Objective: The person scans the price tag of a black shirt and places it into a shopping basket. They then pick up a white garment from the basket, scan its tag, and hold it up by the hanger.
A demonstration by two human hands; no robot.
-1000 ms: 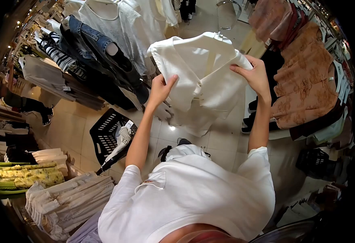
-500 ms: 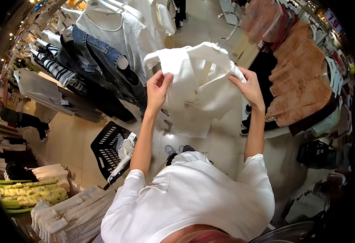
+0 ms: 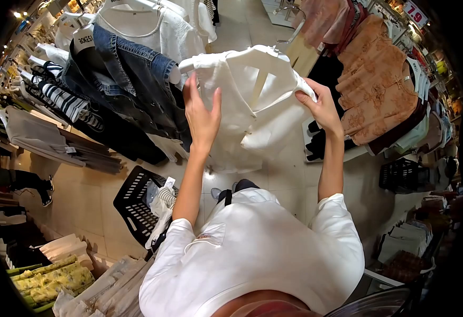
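Head view: shirt is held up in front of the chest, just beside the jacket on the rack. Right hand pinches one shoulder edge. Left hand lies spread, flat against the other shoulder. Advisable: close the left grip too, so both shoulders sit level.

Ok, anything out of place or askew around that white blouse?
Only the black basket on the floor: a striped garment hangs over its rim. The white blouse, between left hand and right hand, is bunched but looks undamaged.
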